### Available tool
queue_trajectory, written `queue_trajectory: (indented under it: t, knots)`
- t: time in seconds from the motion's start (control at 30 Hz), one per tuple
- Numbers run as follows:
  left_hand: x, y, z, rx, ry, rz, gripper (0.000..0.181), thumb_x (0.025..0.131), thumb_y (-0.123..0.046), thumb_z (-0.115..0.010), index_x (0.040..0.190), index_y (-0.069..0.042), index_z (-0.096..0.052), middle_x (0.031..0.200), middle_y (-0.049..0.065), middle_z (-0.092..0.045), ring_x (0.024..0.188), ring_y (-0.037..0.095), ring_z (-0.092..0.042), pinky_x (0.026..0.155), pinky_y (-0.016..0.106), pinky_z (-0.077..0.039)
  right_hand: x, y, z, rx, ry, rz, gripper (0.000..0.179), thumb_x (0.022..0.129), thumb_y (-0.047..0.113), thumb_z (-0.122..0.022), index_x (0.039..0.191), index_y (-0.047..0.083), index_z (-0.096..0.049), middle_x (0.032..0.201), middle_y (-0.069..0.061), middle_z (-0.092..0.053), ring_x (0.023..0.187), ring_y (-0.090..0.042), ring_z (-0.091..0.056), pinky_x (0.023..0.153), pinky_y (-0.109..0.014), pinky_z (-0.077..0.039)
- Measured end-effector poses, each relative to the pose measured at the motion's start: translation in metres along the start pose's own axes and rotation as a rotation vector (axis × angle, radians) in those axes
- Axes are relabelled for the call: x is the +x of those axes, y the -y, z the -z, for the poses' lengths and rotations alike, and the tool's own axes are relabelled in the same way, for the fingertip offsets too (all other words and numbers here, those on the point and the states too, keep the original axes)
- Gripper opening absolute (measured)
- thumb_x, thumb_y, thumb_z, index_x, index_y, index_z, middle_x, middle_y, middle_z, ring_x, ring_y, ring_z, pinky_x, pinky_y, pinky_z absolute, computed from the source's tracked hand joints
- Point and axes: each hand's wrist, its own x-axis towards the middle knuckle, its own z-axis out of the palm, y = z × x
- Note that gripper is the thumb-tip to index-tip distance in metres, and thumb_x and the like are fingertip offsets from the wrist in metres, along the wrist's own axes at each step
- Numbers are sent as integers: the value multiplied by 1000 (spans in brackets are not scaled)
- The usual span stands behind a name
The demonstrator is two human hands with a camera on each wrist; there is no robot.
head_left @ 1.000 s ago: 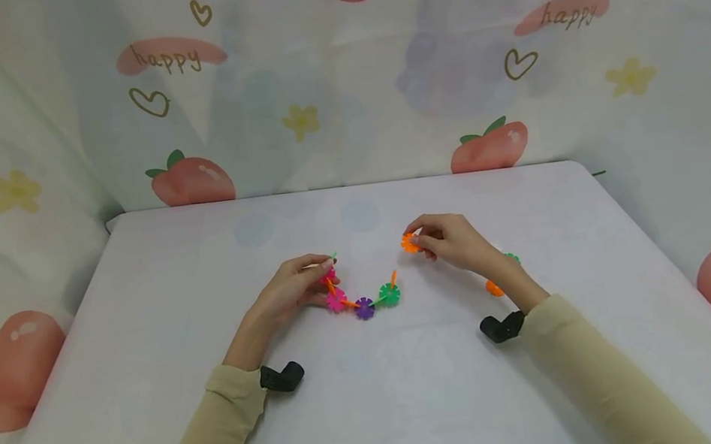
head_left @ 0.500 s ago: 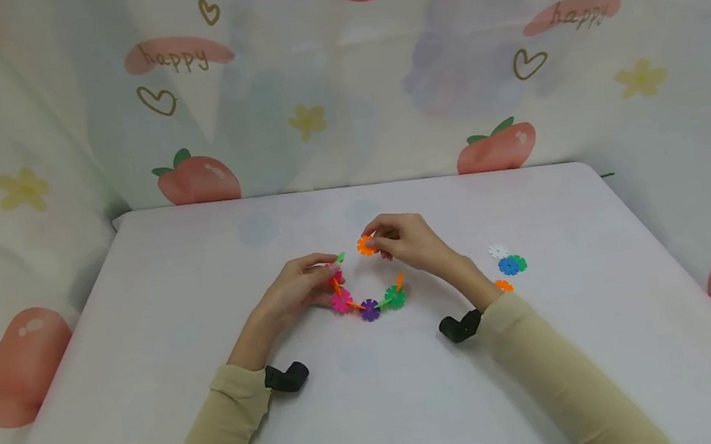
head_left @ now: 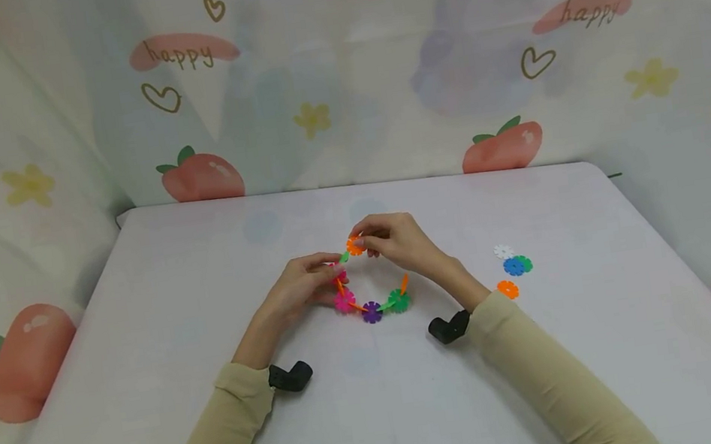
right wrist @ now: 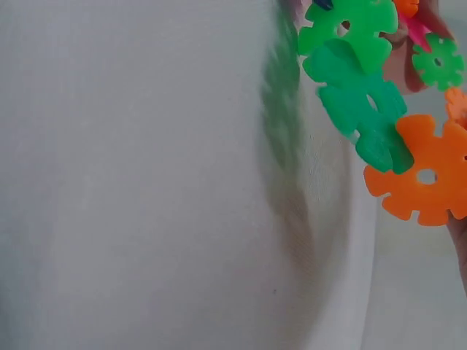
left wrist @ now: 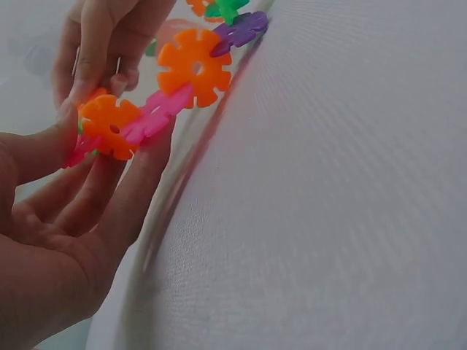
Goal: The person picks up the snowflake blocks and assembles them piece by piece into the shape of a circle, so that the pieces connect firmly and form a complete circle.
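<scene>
My left hand [head_left: 302, 289] grips one end of a curved chain of notched plastic snowflake discs, its thumb and fingers pinching a pink disc [head_left: 338, 271]. From there the chain bends through pink, orange, a purple disc [head_left: 371, 312] and a green disc [head_left: 399, 300] to an upright orange disc [head_left: 404, 285]. A light green disc [head_left: 344, 257] sticks up past the left fingertips. My right hand [head_left: 399, 242] pinches a separate orange disc [head_left: 354, 246], its edge right at that light green disc. In the left wrist view, an orange disc [left wrist: 111, 125] sits beside the left thumb.
Right of the hands, loose discs lie on the white table [head_left: 370, 425]: a white disc [head_left: 504, 252], a blue disc [head_left: 514, 266] overlapping a green disc [head_left: 526, 263], and an orange disc [head_left: 508, 289]. A printed curtain [head_left: 360, 62] hangs behind the table's far edge.
My right hand has moved left, bringing its orange disc up to the light green disc. The loose discs its arm partly covered now show. My left hand keeps its hold on the chain.
</scene>
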Motion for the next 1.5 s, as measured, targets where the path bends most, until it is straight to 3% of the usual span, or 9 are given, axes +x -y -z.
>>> queue_trajectory:
  t: [0.2,0.3,0.57,0.67,0.8,0.97,1.17,1.5]
  knots:
    - [0,1,-1,3,-16,-1,36,105,-13,-58,139,-2,-61,110,17,-75,84,18,-72,73,29,-62,-1,2,-2,40,20,-14,14,97,8,-71,109,4,-76,95,-12,-76,73,-31,-68,73,-47,-61]
    - [1,1,-3,-7,-30,-11,35,105,-12,-59,137,-1,-61,106,16,-76,81,17,-72,71,29,-62,0,2,-4,47,22,-21,13,97,8,-71,108,5,-77,95,-11,-76,73,-31,-67,73,-50,-61]
    - [1,2,-9,-61,-63,-31,34,104,-10,-60,136,1,-60,103,13,-76,73,16,-73,68,29,-62,2,2,-6,40,27,-28,14,96,7,-72,109,5,-79,93,-9,-77,72,-32,-68,69,-39,-60]
    - [1,0,-8,-93,-51,-38,35,104,-10,-60,137,2,-58,109,14,-73,80,17,-74,72,31,-63,3,2,-5,24,37,-29,19,97,9,-71,115,6,-77,94,-12,-76,74,-33,-69,71,-39,-61]
    - [2,-2,-2,-100,-22,-45,38,105,-11,-59,139,4,-51,120,20,-70,94,20,-75,86,36,-63,-2,0,5,-25,41,-38,25,100,12,-68,124,5,-73,100,-17,-77,82,-34,-71,74,-34,-60]
    - [-1,-4,7,-36,-4,-44,44,106,-18,-57,146,-2,-48,124,22,-70,99,23,-74,98,41,-58,-17,-7,23,-109,13,-68,24,102,14,-66,122,2,-73,104,-13,-78,89,-31,-71,77,-26,-58]
    - [-3,-3,10,-31,-13,-64,41,107,-26,-56,138,1,-56,114,16,-66,93,22,-70,92,38,-61,-41,-14,48,-176,2,-93,23,101,16,-68,118,3,-75,102,-10,-78,90,-30,-71,78,-29,-57]
    - [-4,-3,8,41,-94,-72,40,106,-28,-56,135,0,-59,124,19,-69,103,21,-66,90,29,-59,-92,-34,90,-327,46,-155,17,99,13,-69,113,9,-78,103,-3,-77,89,-19,-66,79,-28,-56]
